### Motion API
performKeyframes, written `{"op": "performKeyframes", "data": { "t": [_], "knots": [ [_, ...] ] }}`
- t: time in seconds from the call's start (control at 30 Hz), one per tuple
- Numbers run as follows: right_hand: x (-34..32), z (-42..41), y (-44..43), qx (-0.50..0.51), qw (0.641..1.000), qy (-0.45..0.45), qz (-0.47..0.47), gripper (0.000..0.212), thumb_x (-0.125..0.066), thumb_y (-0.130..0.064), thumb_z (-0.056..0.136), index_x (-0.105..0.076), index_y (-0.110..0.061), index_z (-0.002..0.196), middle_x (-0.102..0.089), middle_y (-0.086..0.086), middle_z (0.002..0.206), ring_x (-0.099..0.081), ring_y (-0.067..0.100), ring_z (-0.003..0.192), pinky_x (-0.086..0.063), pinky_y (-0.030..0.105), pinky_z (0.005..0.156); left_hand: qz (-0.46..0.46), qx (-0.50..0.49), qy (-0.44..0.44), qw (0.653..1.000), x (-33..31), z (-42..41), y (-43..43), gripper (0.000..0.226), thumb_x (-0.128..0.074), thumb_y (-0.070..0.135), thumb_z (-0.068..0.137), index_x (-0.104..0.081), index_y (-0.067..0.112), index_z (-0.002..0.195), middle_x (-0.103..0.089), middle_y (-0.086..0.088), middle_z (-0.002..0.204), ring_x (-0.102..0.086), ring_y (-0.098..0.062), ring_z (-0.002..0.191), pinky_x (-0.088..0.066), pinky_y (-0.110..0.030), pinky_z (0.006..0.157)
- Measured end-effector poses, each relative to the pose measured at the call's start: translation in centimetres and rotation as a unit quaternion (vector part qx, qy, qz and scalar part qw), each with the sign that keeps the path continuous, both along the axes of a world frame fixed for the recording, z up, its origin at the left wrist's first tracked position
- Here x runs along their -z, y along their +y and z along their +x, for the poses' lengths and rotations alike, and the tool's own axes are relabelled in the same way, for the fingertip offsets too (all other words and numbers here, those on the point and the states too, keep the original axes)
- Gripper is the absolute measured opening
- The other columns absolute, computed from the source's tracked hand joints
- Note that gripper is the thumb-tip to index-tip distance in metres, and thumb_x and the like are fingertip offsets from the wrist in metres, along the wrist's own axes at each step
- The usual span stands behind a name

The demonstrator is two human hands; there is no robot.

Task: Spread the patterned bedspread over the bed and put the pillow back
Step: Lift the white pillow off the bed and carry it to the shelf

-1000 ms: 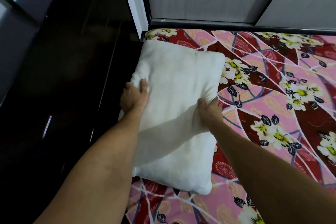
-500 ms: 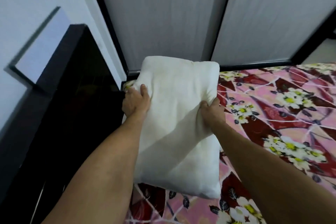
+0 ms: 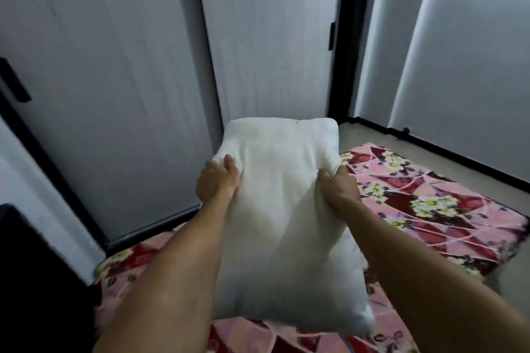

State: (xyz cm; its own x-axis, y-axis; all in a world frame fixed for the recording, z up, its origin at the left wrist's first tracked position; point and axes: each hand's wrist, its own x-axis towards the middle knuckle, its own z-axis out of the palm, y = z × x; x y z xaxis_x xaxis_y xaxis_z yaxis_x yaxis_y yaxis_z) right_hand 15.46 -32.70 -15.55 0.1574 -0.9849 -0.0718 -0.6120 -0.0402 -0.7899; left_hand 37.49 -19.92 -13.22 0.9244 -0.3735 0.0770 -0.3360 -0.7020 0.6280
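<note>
- White and soft, the pillow (image 3: 286, 223) is held up between the two hands. They grip it near its far end, so most of its bulk sags below the hands and back toward the person.
- The left hand (image 3: 218, 185) has its fingers curled into the pillow's left edge, and its thumb is hidden by the fabric.
- The right hand (image 3: 339, 189) clenches a bunched fold of the right edge, fingers closed tight on it.
- The patterned bedspread (image 3: 430, 203) lies flat beneath and beyond the right hand and shows again under the left forearm. It looks already spread, so the step in hand is probably the pillow's return.
- To do this well, grip evenly on both sides so the pillow does not twist.
- Carry it toward the end of the bed by the dark panel (image 3: 28, 281), which sits low and to the left of the left hand.
- Lower the pillow flat rather than dropping it, so the cloth underneath is not rucked.
- Let go with both hands together, then smooth out the pinched edges.
- It cannot be told whether the pillow's near corner touches the bedspread, though it looks just clear.
- Pale sliding doors (image 3: 114, 66) stand beyond both hands.
</note>
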Motion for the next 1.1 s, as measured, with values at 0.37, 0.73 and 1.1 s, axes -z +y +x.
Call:
{"op": "performKeyframes", "data": {
  "t": [0.37,0.73,1.1],
  "knots": [
    [-7.5,-24.3,-11.3,0.137,0.99,0.007,-0.037,0.063,-0.043,-0.057,0.097,-0.043,-0.015,0.144,-0.049,0.023,0.14,-0.048,0.041,0.129,-0.041,0.046,0.105,-0.005,0.142,-0.013,0.99,-7.5,-21.5,-16.3,0.069,-0.03,0.06,0.097,-0.049,0.003,0.131,-0.056,-0.021,0.133,-0.054,-0.037,0.123,-0.042,-0.041,0.095],
    [-10.6,-43.8,-17.0,0.254,0.966,0.007,-0.051,0.07,-0.043,-0.058,0.097,-0.036,-0.014,0.151,-0.042,0.022,0.148,-0.043,0.038,0.136,-0.037,0.04,0.108,-0.021,0.262,-0.017,0.965,-9.9,-39.5,-28.3,0.067,-0.032,0.06,0.097,-0.052,0.005,0.129,-0.059,-0.018,0.131,-0.056,-0.036,0.122,-0.043,-0.041,0.096],
    [-11.1,-57.3,-23.4,0.375,0.925,0.016,-0.056,0.068,-0.047,-0.057,0.096,-0.042,-0.013,0.147,-0.046,0.022,0.146,-0.046,0.038,0.134,-0.038,0.039,0.107,-0.02,0.388,-0.026,0.921,-10.5,-53.3,-41.5,0.069,-0.028,0.059,0.096,-0.051,0.003,0.129,-0.06,-0.019,0.131,-0.056,-0.036,0.123,-0.043,-0.042,0.096]
  ]
}}
